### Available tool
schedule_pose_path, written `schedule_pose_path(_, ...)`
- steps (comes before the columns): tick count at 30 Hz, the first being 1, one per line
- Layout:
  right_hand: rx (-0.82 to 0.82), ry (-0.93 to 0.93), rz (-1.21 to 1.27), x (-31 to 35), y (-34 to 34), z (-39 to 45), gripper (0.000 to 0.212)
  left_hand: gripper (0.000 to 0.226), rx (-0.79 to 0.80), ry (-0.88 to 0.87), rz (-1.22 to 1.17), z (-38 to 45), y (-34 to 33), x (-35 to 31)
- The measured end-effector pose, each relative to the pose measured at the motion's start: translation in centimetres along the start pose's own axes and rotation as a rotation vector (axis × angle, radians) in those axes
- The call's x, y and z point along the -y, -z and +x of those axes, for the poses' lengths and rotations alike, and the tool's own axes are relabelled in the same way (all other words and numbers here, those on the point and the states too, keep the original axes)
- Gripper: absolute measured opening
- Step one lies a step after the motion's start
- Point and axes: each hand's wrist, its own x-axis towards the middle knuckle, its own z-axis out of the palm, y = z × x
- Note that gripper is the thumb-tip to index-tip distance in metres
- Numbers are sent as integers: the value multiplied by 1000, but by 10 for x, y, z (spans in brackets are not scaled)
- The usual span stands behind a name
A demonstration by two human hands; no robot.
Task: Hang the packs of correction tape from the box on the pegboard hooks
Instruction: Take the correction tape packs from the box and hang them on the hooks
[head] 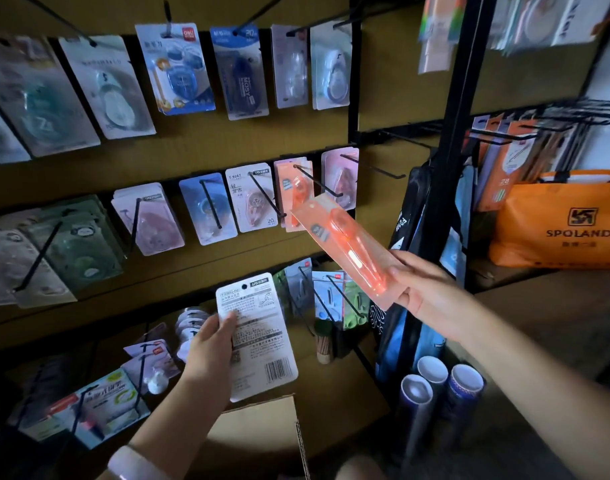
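My right hand (pixel 423 292) grips the lower end of a long orange correction tape pack (pixel 345 244), tilted up and to the left. Its top end hovers just below the tip of a black pegboard hook (pixel 317 183) that carries matching orange packs (pixel 291 194). My left hand (pixel 210 344) holds a white pack (pixel 255 336) by its left edge, printed back and barcode facing me, above the open cardboard box (pixel 262 434) at the bottom. The box's inside is dark and I cannot see what lies in it.
Rows of hooks with other tape packs (pixel 179 67) fill the brown pegboard. A black rack post (pixel 452 140) stands right of the orange packs, with an orange bag (pixel 560 223) behind it. Cylindrical tubes (pixel 435 386) stand on the floor at lower right.
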Motion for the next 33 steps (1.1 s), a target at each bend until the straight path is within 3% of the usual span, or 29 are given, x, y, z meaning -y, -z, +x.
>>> schedule_pose_path(3, -90, 71, 23, -10, 2, 0, 20, 14, 22, -14, -10, -5, -3, 0)
schedule_pose_path(7, -243, 77, 28, -17, 1, 5, 25, 14, 53, -28, -10, -11, -5, 0)
schedule_pose_path(16, -374, 28, -41, -21, -9, 10, 21, 15, 95, -96, 52, -17, -10, -5)
schedule_pose_path(22, -479, 44, -263, -13, -24, 17, 14, 16, 146, -135, 90, -23, -14, -6)
schedule_pose_path(28, -487, 146, -825, 6, -35, 50, 18, 19, 148, -171, 136, -16, -15, -5)
schedule_pose_path(33, -531, 38, -703, 6, -45, 95, 27, 22, 136, -179, 153, 1, -12, -5)
